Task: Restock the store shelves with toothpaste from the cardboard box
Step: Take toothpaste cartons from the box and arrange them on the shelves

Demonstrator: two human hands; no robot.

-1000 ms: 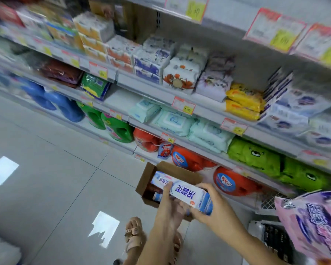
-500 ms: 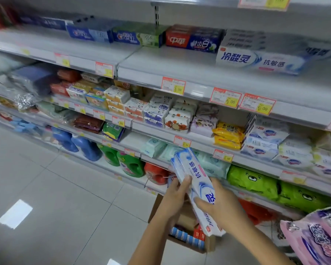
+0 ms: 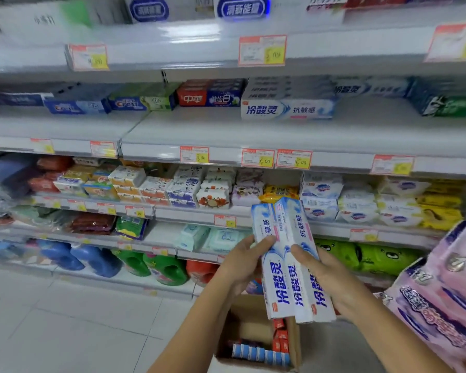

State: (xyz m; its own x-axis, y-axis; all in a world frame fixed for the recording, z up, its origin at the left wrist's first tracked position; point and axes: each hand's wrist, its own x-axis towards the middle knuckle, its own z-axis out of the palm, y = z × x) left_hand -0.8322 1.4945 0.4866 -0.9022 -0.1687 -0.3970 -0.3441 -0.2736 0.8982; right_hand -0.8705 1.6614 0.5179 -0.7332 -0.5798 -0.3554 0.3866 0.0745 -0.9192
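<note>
Above the cardboard box [image 3: 242,310], left hand [image 3: 240,267] and right hand [image 3: 331,284] fingers [image 3: 303,255] clasp 冷酸灵 toothpaste [image 3: 287,267] (抗敏感).

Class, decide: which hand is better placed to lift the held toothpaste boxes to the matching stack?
Probably the right hand: it holds the toothpaste boxes along their lower half; the left hand pinches only their edge.

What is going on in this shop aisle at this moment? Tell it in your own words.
A person stands facing the store shelves, holding a bundle of white-and-blue toothpaste boxes upright between the left hand and the right hand. The open cardboard box sits on the floor below, with more packs inside. A matching stack lies on the toothpaste shelf above; the held boxes are not yet on it.
</note>
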